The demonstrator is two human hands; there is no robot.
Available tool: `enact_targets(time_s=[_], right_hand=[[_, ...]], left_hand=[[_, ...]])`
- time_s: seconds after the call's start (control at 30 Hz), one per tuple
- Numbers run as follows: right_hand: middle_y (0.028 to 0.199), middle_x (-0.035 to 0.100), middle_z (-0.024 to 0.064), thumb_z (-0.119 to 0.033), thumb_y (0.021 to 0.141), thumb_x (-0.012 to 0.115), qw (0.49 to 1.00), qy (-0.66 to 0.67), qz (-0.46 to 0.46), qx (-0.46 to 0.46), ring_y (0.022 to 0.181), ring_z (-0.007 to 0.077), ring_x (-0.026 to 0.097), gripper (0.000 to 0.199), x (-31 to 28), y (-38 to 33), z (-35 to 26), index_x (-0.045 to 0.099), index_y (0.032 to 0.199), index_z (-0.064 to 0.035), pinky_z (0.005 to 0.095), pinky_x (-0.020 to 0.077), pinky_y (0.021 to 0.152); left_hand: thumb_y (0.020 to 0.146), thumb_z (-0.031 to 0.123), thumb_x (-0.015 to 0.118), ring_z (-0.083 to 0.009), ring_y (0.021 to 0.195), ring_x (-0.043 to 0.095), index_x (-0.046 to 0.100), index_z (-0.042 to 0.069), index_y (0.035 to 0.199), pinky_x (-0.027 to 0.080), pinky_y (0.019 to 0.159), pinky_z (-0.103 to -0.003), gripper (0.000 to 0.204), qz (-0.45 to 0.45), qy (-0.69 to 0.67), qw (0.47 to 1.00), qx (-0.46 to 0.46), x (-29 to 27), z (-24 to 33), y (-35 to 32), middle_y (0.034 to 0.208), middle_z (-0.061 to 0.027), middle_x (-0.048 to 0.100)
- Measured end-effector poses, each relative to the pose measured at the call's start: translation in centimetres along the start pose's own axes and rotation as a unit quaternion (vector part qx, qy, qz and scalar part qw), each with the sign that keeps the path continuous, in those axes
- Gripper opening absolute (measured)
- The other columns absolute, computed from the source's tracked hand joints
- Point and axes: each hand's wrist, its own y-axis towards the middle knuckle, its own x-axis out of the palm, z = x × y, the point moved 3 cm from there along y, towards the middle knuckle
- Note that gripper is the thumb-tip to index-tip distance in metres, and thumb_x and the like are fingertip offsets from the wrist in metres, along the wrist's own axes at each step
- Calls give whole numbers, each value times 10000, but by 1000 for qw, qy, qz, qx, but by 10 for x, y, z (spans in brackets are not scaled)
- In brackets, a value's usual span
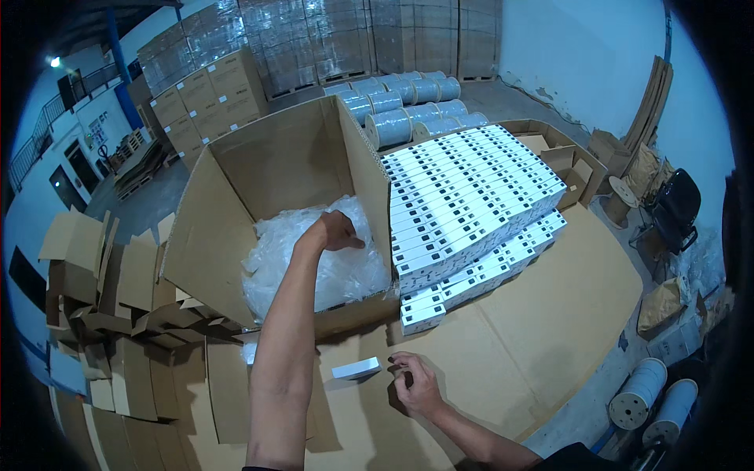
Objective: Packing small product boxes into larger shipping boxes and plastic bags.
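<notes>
My left hand (339, 231) reaches into a large open carton (275, 165). Its fingers are bent down and closed on the loose heap of clear plastic bags (290, 271); the fingertips are partly hidden. Below the carton, a small flat white box (356, 368) rests on the cardboard-covered surface (503, 353). Just right of that box is my right hand (418, 386), its fingers loosely curved and apart, holding nothing and not touching the box. Many matching white boxes with dark squares (471, 196) stand in tight stacked rows to the right of the carton.
Flattened and folded cartons (133, 290) crowd the left side. Beyond the surface are wrapped cable reels (393, 125), stacked brown cartons (208, 102) and tall film-wrapped pallets (330, 39). A black chair (677, 200) and two more reels (638, 392) stand on the right.
</notes>
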Motion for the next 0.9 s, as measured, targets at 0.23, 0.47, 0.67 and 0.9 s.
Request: enact_targets(time_s=[0.23,0.47,0.67,0.9], right_hand=[[1148,664,169,44,804,546,1000,7,3,-15,981,322,696,333,-2,0,-1,607,1127,-9,411,575,845],[1110,666,169,54,805,538,999,26,13,-17,972,328,685,317,3,-6,4,608,1108,-9,413,563,847],[1073,674,174,38,839,546,999,33,24,-16,956,340,687,281,3,-4,13,599,1110,-18,405,563,828],[924,710,122,-22,947,555,985,158,31,57,894,238,728,139,1,-17,19,593,1078,3,376,575,794]], left_hand=[[835,146,800,-191,736,679,669,-9,921,528,670,-350,221,188,-147,970,-38,-22,-38,-3,818,-138,722],[888,103,760,-97,687,562,562,39,828,469,626,-289,216,307,-376,875,-3,-56,-42,-55,762,-23,629],[939,39,692,-86,734,590,542,67,927,488,658,-249,153,352,-605,713,48,-49,18,-152,863,-6,633],[928,-30,665,-154,944,673,506,55,1115,560,836,-301,260,352,-689,632,44,75,75,-293,1067,-74,665]])
